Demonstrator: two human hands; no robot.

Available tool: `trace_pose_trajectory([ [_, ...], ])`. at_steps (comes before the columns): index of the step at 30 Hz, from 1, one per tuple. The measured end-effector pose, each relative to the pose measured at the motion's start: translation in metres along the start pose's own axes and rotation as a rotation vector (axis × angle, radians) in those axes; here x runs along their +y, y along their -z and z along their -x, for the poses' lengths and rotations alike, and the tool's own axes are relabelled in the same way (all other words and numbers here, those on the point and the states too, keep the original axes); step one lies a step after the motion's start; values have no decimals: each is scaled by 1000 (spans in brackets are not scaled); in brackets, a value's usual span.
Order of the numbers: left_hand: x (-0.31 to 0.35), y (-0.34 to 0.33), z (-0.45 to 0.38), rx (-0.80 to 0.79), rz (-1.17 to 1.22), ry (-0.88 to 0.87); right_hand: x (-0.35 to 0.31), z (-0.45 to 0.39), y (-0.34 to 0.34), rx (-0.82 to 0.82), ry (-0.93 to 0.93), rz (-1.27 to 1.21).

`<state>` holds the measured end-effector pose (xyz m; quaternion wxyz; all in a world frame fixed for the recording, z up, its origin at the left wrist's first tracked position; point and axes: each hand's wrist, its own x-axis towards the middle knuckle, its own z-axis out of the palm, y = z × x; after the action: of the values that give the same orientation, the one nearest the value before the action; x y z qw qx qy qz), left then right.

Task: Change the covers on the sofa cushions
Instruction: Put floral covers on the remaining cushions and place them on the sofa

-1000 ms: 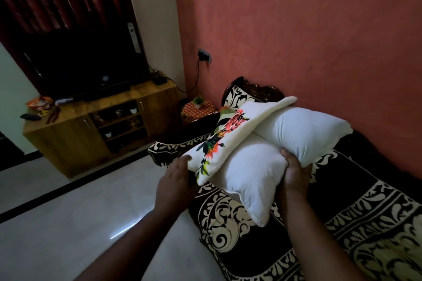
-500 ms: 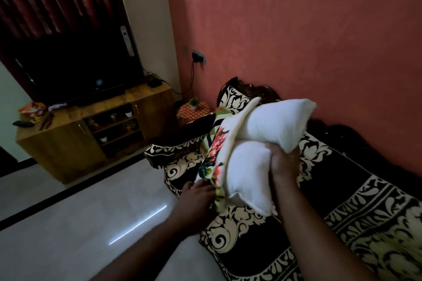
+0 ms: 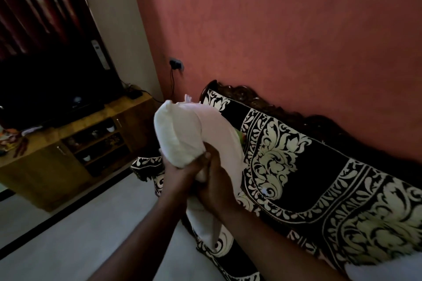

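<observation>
A bare white cushion (image 3: 177,134) is folded double and held upright over the sofa's front edge. My left hand (image 3: 180,175) grips its lower end from the left. My right hand (image 3: 217,187) grips it from the right, right against the left hand. A pale cover (image 3: 219,143), its plain inner side showing, wraps the cushion's right side and hangs down below my hands. Only a scrap of the cover's flower print peeks out behind it. The sofa (image 3: 319,166) wears a black throw with a cream leaf pattern.
A wooden TV cabinet (image 3: 68,143) with a dark television stands at the left across pale floor (image 3: 80,235). A red wall runs behind the sofa, with a socket and cable (image 3: 175,64). Another white cushion's corner (image 3: 388,269) shows at the bottom right.
The folded cushion has been raised and turned upright. My left hand came up from the cover's lower edge to grip beside my right hand. The flowered side has turned out of sight.
</observation>
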<state>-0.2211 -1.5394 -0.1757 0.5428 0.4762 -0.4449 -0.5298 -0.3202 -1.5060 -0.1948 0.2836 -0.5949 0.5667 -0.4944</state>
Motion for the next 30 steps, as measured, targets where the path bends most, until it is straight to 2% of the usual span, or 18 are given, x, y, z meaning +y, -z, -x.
trace_pose_trajectory([
  [6, -14, 9, 0, 178, 9, 64, 21, -7, 7, -248, 16, -23],
  [13, -30, 27, -11, 272, -3, 110, 48, 2, 24, -443, -43, -189],
  [15, -34, 34, -14, 274, -4, 153, 56, 5, 27, -406, -61, -241],
  [18, -32, 43, -9, 235, -6, 211, 73, 4, 32, -104, -148, -303],
  [21, -24, 52, -2, 144, -11, 250, 108, -9, 40, 135, -351, -98],
  [23, -19, 56, 0, 90, -22, 258, 136, -19, 45, 154, -524, 31],
  [26, -19, 59, 0, 83, -21, 319, 160, -28, 49, 60, -666, 37],
  [28, -21, 57, 0, 65, -23, 357, 165, -28, 50, 20, -658, 62],
  [30, -24, 57, 0, 36, -39, 379, 169, -25, 47, 75, -600, 143],
])
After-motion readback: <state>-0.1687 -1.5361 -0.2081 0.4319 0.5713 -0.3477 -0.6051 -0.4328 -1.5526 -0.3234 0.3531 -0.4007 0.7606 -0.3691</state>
